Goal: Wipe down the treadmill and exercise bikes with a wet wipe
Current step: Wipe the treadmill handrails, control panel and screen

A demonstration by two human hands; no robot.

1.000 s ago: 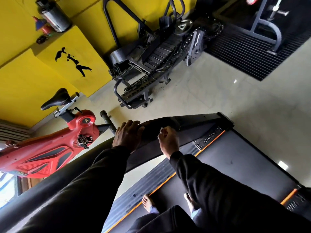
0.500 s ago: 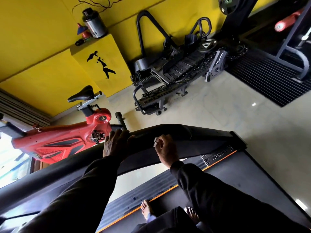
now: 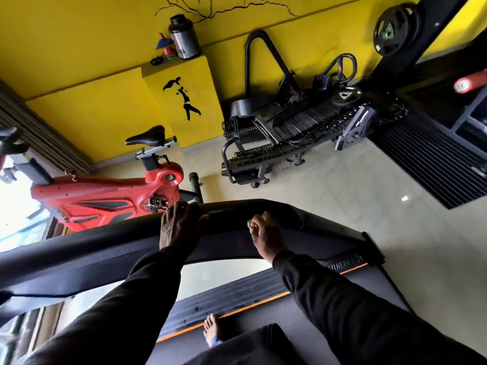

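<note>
I stand on a black treadmill with an orange-edged deck (image 3: 237,293). Its black handrail (image 3: 92,248) curves across the middle of the view. My left hand (image 3: 176,227) lies over the rail with its fingers wrapped over the top edge. My right hand (image 3: 266,235) is curled into a fist against the rail and pinches a small white wet wipe (image 3: 249,224), of which only a corner shows. A red exercise bike (image 3: 105,198) with a black saddle stands beyond the rail on the left.
A dismantled black machine (image 3: 290,133) lies on the pale floor against the yellow wall. A black ribbed mat (image 3: 427,159) and a rack with weight plates (image 3: 392,30) are at right. A jar (image 3: 183,36) stands on a yellow ledge. My bare foot (image 3: 212,329) rests on the deck.
The view has swung so the bike and wall sit further right and lower. Both hands stay on the rail, and my right hand with the wipe has moved slightly along it.
</note>
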